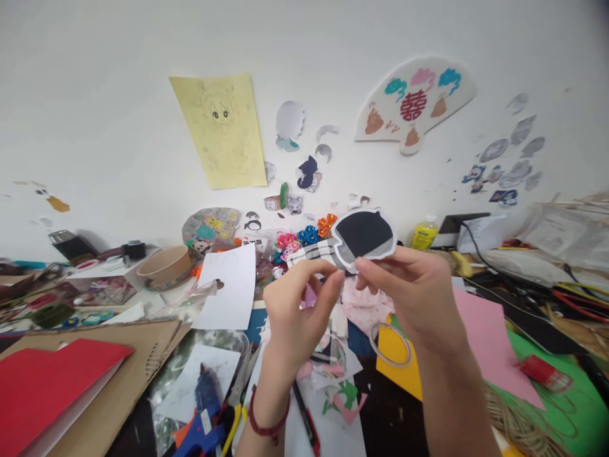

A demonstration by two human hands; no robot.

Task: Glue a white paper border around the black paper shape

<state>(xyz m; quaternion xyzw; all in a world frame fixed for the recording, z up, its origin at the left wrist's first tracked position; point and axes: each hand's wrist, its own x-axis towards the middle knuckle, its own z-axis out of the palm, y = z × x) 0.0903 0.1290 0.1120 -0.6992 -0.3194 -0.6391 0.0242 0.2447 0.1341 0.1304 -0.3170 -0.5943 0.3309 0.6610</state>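
Note:
Both my hands are raised above the cluttered table with a black-and-grey paper cutout that has a white border. My right hand pinches its lower right edge between thumb and fingers. A black-and-white striped strip extends from the cutout's left side, passing behind my left fingers. At the cutout's lower left, my left hand has thumb and forefinger brought together in a pinch; the exact contact is partly hidden. Below lie paper scraps in pink, green and white, and a dark pen-like tool with red.
At lower left are a blue glue gun, scissors, red paper and cardboard. A tape ring, pink paper and twine lie right. Behind stand pipe-cleaner flowers and a yellow bottle.

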